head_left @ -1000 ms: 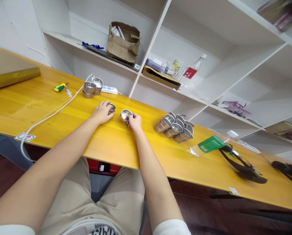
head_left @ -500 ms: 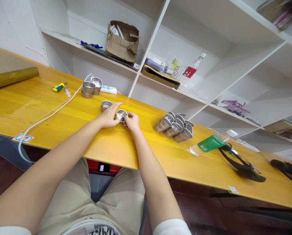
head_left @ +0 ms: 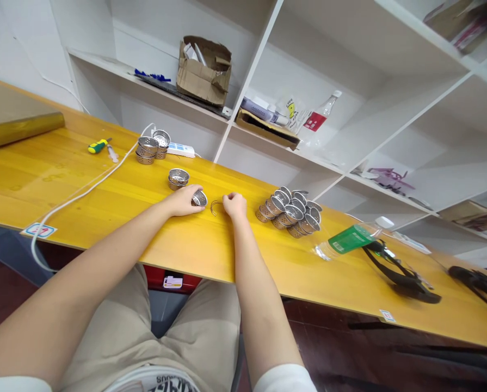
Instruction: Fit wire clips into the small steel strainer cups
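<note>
My left hand (head_left: 185,201) is wrapped round a perforated metal cup (head_left: 199,198) on the yellow table (head_left: 186,239). To the right of it, my right hand (head_left: 234,204) pinches a thin curved wire (head_left: 214,207), apart from the cup. Just behind my left hand stand stacked metal cups (head_left: 178,177). Another group of stacked cups (head_left: 147,148) is farther back on the left. A large cluster of the same cups (head_left: 290,211) stands to the right of my right hand.
A bottle with a green label (head_left: 351,238) and black straps (head_left: 402,277) lie on the right. A white cable (head_left: 84,191), a screwdriver (head_left: 98,146) and a power strip (head_left: 181,149) are at the left. White shelves (head_left: 194,106) rise behind the table.
My right hand has moved right, away from the cup, and the curved wire now shows between its fingers and the cup. The cup in my left hand is tilted more.
</note>
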Available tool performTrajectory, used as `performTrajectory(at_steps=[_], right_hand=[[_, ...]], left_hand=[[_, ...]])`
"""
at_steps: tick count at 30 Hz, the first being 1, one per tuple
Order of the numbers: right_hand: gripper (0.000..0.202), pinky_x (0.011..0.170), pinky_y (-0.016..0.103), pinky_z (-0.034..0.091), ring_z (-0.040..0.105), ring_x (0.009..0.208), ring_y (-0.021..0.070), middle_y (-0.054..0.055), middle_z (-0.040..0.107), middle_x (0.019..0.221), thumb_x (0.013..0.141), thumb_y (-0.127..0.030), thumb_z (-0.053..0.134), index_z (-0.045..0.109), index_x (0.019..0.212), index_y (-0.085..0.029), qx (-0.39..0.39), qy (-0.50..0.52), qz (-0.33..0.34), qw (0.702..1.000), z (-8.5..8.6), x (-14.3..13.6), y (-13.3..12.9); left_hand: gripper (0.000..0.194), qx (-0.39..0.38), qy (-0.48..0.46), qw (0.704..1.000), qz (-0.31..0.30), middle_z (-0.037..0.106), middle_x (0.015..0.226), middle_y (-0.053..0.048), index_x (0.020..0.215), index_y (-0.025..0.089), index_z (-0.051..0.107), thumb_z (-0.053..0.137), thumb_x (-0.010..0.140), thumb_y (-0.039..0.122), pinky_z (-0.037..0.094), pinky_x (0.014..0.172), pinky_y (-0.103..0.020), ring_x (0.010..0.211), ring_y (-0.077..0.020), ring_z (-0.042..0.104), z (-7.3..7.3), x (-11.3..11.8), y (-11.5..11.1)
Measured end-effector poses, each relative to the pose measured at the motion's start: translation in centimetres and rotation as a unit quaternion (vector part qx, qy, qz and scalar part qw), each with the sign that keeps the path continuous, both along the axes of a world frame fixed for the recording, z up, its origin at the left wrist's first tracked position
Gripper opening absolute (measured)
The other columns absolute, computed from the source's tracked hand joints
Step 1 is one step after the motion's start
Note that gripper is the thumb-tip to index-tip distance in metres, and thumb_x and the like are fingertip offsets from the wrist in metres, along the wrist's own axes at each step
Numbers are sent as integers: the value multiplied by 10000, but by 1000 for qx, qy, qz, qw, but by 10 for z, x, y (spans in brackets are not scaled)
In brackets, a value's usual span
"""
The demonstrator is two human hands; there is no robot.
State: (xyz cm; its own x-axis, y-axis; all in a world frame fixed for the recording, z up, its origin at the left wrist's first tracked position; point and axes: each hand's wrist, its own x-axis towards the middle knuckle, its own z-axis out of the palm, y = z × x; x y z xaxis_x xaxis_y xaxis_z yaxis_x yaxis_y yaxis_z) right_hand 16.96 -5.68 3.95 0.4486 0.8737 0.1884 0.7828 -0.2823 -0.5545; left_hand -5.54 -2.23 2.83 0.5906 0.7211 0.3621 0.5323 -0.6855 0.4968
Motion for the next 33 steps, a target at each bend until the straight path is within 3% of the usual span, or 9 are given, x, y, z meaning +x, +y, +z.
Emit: performTrajectory(at_steps=[4,8,14,19,23,28,33], right_hand=[[201,830,291,505,704,943,232,97,778,964,860,-399,648,731,843,-216,-36,-44,70,996,0,-19,-3],[212,823,314,513,699,929,245,108,767,939,804,-428,703,718,827,-217,-58,-62,78,993,1,-35,-6],[202,831,376,529,694,952,287,141,735,875,801,-336,723,622,663,-229,-58,-3,56,997,-5,-36,-1],[272,805,356,520,695,947,289,124,693,762,788,-214,735,532,610,-246,-46,29,59,997,-11,-37,6],[356,762,335,492,678,855,273,94,637,656,820,-202,727,482,566,-247,-61,29,73,995,-7,-31,7],[356,531,252,376,469,540,140,-15,490,560,953,-265,604,470,624,-233,-27,185,68,980,7,-11,1],[237,400,183,246,327,427,51,-48,546,677,941,-278,645,480,782,-219,31,432,101,896,15,-8,-4]], left_hand=[[738,-7,2,1000,5,634,1394,-164,1381,143,554,709,764,517,462,1120,-414,1278,-327,613,2,-1,-1],[724,-9,-1,1000,7,641,1382,-163,1369,146,563,707,760,510,470,1110,-418,1264,-330,620,2,-2,-1],[699,2,-11,1000,2,655,1358,-165,1350,154,575,713,755,493,487,1093,-431,1245,-340,635,-1,-1,1],[689,4,-12,1000,3,657,1359,-162,1347,163,576,717,758,492,491,1090,-434,1241,-338,638,-2,-1,2],[700,3,-11,1000,3,656,1359,-162,1351,161,572,716,760,508,491,1092,-428,1245,-335,637,-3,-1,2],[714,0,-14,1000,5,657,1357,-168,1353,150,569,720,759,515,491,1088,-430,1234,-334,641,-2,-1,3],[707,-3,-18,1000,1,657,1355,-167,1346,152,571,725,757,512,491,1090,-434,1238,-335,640,-3,-1,2]])
